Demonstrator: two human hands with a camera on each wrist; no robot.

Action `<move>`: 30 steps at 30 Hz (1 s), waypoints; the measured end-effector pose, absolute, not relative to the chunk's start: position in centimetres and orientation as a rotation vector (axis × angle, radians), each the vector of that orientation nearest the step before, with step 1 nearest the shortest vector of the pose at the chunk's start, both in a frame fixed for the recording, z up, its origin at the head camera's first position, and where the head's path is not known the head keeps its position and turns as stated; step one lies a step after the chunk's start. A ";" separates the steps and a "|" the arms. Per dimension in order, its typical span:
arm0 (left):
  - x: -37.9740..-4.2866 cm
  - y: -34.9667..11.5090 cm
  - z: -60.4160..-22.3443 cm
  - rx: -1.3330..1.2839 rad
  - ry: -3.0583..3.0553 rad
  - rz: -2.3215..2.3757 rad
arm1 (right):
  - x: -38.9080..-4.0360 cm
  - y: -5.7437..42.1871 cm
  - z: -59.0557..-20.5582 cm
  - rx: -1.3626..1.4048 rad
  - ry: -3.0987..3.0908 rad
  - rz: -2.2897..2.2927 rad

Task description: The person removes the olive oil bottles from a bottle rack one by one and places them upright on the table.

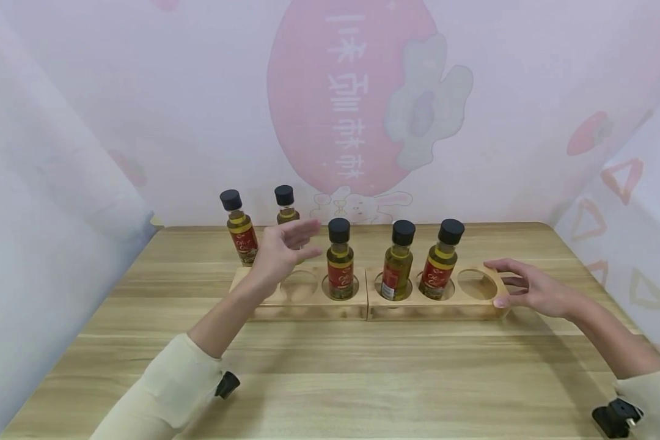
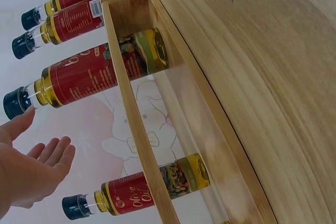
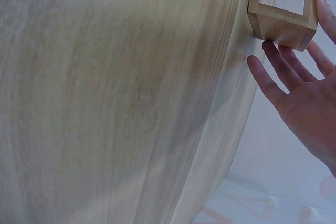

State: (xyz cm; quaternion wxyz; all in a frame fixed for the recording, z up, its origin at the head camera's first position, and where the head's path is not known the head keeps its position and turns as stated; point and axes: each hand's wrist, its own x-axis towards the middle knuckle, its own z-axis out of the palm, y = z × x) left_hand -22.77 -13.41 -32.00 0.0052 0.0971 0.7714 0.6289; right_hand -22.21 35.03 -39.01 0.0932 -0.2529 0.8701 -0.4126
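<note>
My left hand point(image 1: 279, 247) is raised over the left wooden rack point(image 1: 308, 312), fingers loosely extended and holding nothing. Its thumb tip comes close to the black cap of an olive oil bottle point(image 1: 340, 269), which stands in that rack's right hole. My right hand point(image 1: 536, 290) holds the outer end of the right wooden rack point(image 1: 434, 312), thumb at the front corner and fingers round the end. Two olive oil bottles, one label-side turned point(image 1: 398, 269) and one facing front point(image 1: 438, 269), stand in the right rack's left and middle holes; its right hole has no bottle.
Behind the left rack stand two more olive oil bottles, one at the left point(image 1: 242, 235) and one point(image 1: 287, 214) partly hidden by my left hand. The racks meet end to end on the wood-grain table point(image 1: 363, 379). A printed cloth point(image 1: 198, 110) hangs behind the table.
</note>
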 end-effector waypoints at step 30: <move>-22.9 -9.9 -32.7 0.434 2.373 1.993 | -22.3 35.1 -38.9 -0.713 2.580 -1.224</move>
